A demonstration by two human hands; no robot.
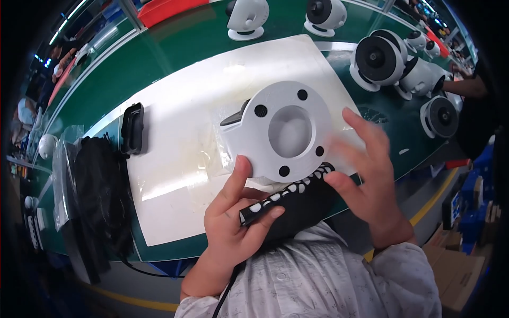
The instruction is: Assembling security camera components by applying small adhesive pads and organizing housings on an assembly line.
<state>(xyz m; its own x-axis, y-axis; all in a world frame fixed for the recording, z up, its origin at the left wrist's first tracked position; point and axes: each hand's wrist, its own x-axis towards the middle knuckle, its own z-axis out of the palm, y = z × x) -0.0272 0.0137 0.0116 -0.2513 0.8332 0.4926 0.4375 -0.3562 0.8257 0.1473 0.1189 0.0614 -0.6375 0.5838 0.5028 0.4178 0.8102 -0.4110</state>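
A white device (229,142) lies tipped over before me, its round ring-shaped base (321,114) facing up. Several small black round pads sit on that base, around a hollow centre. My left hand (233,212) pinches a black strip with white round spots (275,197) between its fingers; its thumb rests at the edge of the device. The strip runs along the near side of the base. My right hand (366,175) is at the right of the base, fingers spread and partly blurred, its thumb close to the strip's far end. Nothing shows in its grasp.
Under the device lies a white sheet (175,185) on a green table (154,58). A black tray-like part (132,129) and a black bag (102,185) are at left. More white devices (379,58) stand at the back and right, where another person's arm (466,87) reaches in.
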